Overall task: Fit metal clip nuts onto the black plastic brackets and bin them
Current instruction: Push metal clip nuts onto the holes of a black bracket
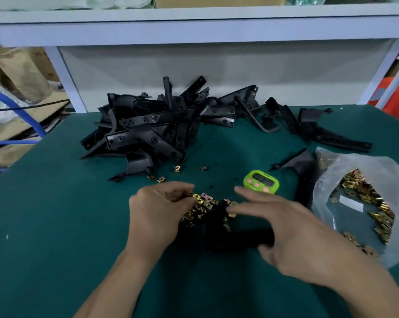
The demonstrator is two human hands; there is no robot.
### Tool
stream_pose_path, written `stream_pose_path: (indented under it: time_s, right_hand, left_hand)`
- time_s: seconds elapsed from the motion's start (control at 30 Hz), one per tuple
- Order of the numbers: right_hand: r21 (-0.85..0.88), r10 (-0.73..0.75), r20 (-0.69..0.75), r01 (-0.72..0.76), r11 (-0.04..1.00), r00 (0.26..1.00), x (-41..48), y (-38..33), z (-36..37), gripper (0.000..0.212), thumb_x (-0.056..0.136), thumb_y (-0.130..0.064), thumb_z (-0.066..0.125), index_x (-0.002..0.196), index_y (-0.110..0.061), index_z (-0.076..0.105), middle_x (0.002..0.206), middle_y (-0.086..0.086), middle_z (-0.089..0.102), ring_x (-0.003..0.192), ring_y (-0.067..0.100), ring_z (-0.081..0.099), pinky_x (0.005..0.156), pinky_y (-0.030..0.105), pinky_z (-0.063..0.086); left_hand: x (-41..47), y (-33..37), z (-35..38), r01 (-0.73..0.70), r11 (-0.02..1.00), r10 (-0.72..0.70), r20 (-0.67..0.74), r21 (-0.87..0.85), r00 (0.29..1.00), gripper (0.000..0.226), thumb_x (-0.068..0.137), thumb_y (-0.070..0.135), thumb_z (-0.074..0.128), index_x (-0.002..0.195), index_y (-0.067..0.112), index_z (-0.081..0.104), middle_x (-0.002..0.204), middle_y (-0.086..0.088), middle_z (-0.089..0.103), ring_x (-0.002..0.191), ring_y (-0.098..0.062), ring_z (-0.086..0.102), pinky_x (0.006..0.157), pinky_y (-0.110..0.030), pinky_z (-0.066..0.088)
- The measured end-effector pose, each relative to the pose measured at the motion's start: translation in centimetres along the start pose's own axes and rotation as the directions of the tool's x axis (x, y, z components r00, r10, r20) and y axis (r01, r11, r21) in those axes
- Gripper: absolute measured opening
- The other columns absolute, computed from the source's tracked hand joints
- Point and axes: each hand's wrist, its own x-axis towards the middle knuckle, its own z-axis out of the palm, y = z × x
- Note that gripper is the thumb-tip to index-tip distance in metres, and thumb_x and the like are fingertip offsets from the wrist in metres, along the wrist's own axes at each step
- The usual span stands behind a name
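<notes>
Nearest to us, our left hand (156,210) curls its fingers down into a small heap of clip nuts (203,203) on the green table mat (56,203). The fingertips hide whether they have one pinched, so we cannot tell. Our right hand (295,239), blurred, holds a black bracket (235,237) low over the mat just beside that heap, with the thumb curled at its near end and the fingers laid long across the top.

We judge the bracket light and stiff, best gripped along its flat bar so the mounting end stays free. The nuts look small, springy and sharp-edged, and likely slippery, so we would pinch one by its closed back and push the open mouth onto the plastic.

Just beyond sits a green timer (261,181), with a few stray nuts (176,168) to its left. To the right, an open plastic bag (327,161) holds many more nuts. Farthest back lies the pile of brackets (148,129). We see no bin.
</notes>
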Motion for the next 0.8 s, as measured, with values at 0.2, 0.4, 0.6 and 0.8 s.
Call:
stream_pose_path:
  time_s: [0.2,0.4,0.6,0.8]
  right_hand:
    - [0.482,0.249,-0.504,0.030,0.876,0.827,1.9,-3.5,2.8,0.021,0.090,-0.021,0.075,0.103,-0.036,0.078,0.090,-0.024,0.072,0.082,0.000,0.068,0.069,0.006,0.046]
    - [0.602,0.249,-0.387,0.039,0.798,0.888,2.7,-3.4,3.6,0.022,0.091,-0.015,0.072,0.084,-0.036,0.074,0.079,-0.022,0.071,0.078,0.001,0.067,0.066,0.008,0.043]
    - [0.670,0.248,-0.365,0.068,0.739,0.897,2.7,-2.9,3.8,0.018,0.091,-0.023,0.061,0.077,-0.030,0.068,0.069,-0.009,0.065,0.065,0.005,0.058,0.059,0.014,0.042]
    - [0.703,0.286,-0.302,0.009,0.711,0.909,2.8,-2.1,3.8,0.018,0.090,-0.027,0.058,0.076,-0.028,0.069,0.069,-0.007,0.065,0.065,0.008,0.057,0.059,0.024,0.045]
  left_hand:
    - [-1.5,1.0,1.0,-0.117,0.991,0.109,0.113,0.069,0.988,0.048,0.074,0.021,0.090,0.100,0.057,0.071,0.082,0.035,0.071,0.081,0.015,0.068,0.076,0.000,0.045]
    - [-2.5,2.1,1.0,-0.310,0.934,0.290,0.130,0.179,0.948,0.059,0.076,0.030,0.084,0.120,0.057,0.055,0.102,0.040,0.066,0.090,0.019,0.065,0.082,0.000,0.046]
    - [-2.9,2.1,1.2,-0.345,0.930,0.324,0.157,0.125,0.933,0.050,0.076,0.012,0.087,0.108,0.046,0.068,0.089,0.040,0.070,0.086,0.015,0.068,0.078,-0.006,0.051]
    - [-3.1,2.2,1.2,-0.451,0.869,0.422,0.173,0.203,0.890,0.023,0.083,0.019,0.080,0.099,0.036,0.080,0.091,0.029,0.073,0.078,0.008,0.068,0.071,-0.011,0.051]
